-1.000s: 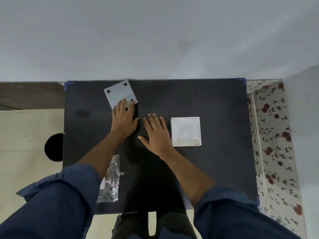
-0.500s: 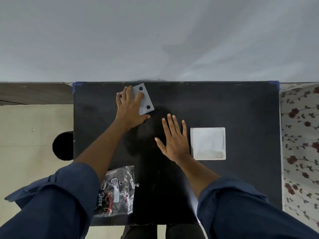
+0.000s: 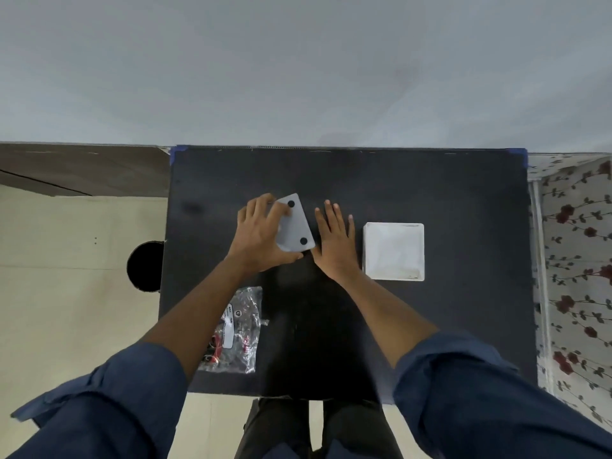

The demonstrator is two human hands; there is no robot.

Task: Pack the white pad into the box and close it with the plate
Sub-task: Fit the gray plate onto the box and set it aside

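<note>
Left hand (image 3: pixel 261 238) grips plate (image 3: pixel 295 226); right hand (image 3: pixel 334 240) flat.

I note a matte black table top (image 3: pixel 414 193) with blue tape at its two far corners (image 3: pixel 520 152). The plate (image 3: pixel 296 226) in the left hand (image 3: pixel 261 236) reads light grey with two black round dots visible along its right edge. The square box (image 3: pixel 394 251) is white, its inside slightly greyer and faintly smudged. The plastic bag (image 3: pixel 236 329) is clear and glossy, showing a white label with black print and red bits inside. Both sleeves (image 3: pixel 480 392) are dark navy blue. The wall (image 3: pixel 298 61) is plain pale grey. The cloth on the right (image 3: pixel 576 260) is white with dark red roses and grey-green leafy vines. The floor (image 3: pixel 66 293) is cream.
</note>
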